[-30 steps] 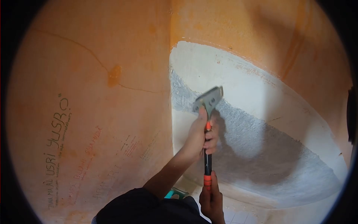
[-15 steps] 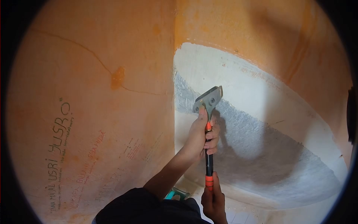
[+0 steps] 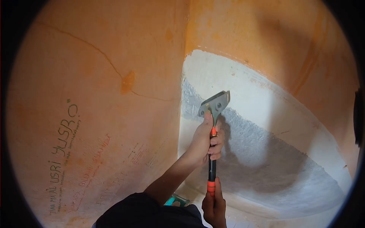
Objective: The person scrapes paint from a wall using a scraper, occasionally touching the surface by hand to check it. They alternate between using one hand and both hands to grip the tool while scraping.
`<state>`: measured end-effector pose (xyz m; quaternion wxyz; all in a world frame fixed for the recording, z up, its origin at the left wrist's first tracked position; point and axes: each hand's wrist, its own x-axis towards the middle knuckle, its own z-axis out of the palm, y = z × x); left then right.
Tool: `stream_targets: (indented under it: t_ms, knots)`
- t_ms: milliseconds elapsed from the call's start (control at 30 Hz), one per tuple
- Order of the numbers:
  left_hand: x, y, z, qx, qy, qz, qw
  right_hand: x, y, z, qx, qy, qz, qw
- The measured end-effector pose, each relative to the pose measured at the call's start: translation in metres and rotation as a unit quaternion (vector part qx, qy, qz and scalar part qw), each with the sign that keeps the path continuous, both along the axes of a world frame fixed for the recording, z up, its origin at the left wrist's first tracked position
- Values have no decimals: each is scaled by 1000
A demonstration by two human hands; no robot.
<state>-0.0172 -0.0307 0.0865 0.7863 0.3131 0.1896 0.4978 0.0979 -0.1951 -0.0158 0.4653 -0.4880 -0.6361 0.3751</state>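
A long-handled scraper point(image 3: 212, 167) with a grey metal head, black shaft and orange bands stands nearly upright in front of the wall. My left hand point(image 3: 205, 140) wraps round the shaft just below the head, its thumb pressed up against the metal. Lower down, my right hand point(image 3: 215, 207) grips the handle's bottom end at the orange band, the index finger laid along it. Behind the scraper head runs a rough grey stripped patch point(image 3: 262, 146), bordered above by a smooth white band point(image 3: 232, 76).
To the left stands an orange wall point(image 3: 125, 53) with a crack and handwriting. It meets the scraped wall at a vertical corner. Orange paint point(image 3: 235, 26) continues above the white band. A teal and clear object point(image 3: 176, 200) shows beside my dark sleeve point(image 3: 148, 212).
The view has shifted a little, so the walls appear farther right and lower. Both hands keep their hold on the scraper, whose head sits slightly nearer the corner.
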Motion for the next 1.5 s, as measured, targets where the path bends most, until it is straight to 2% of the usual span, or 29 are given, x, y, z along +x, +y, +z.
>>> stream_targets:
  t_ms: [67,100,167,200,267,400,467,600,700,900,933,967,1033,1067,1167,1333,1400,1433,1500]
  knots:
    - [-2,1,1,13,-8,-13,1000,-7,5,2,104,-10,-35,994]
    - [-2,1,-1,11,-9,-12,1000,-6,8,1,103,-11,-34,994]
    - [-2,0,-5,-6,-21,-21,1000,-7,10,-2,189,-83,-47,977]
    - [-2,-1,-6,-14,-27,-24,999,-7,6,-2,188,-82,-45,978]
    - [-3,2,1,-7,-20,-17,1000,-4,-5,-4,-10,-3,-17,1000]
    - [-10,6,-3,21,-21,-30,999,-8,1,-1,14,-15,5,1000]
    - [-6,4,-1,1,-2,-18,1000,-5,-2,-14,-34,21,-15,999]
    - [-8,7,1,31,-12,-2,999,-12,6,7,-24,33,10,999]
    - [-8,4,-2,2,-15,-5,1000,-8,1,-1,2,-12,-9,1000]
    - [-14,9,0,45,-19,-14,999,-9,9,-2,-18,17,6,1000]
    - [-12,4,0,12,-8,-24,1000,-11,7,-2,-16,19,7,1000]
    - [-10,3,1,-20,-3,-31,999,-8,6,0,-4,-2,11,1000]
    - [-11,11,6,7,-7,-6,1000,-6,14,-2,33,-17,19,999]
    - [-11,11,8,29,-8,18,999,-7,14,1,28,-16,15,999]
    - [-12,9,-3,11,-25,-13,1000,-6,14,7,21,-28,18,999]
    - [-19,14,12,31,-39,18,999,-10,29,26,27,-57,43,997]
    - [-21,16,6,17,-87,-34,996,-6,15,20,33,-57,40,997]
    - [-16,8,5,-2,-48,-29,998,-8,15,21,44,-56,34,997]
    - [-15,13,6,19,-52,-20,998,-7,17,17,33,-34,35,998]
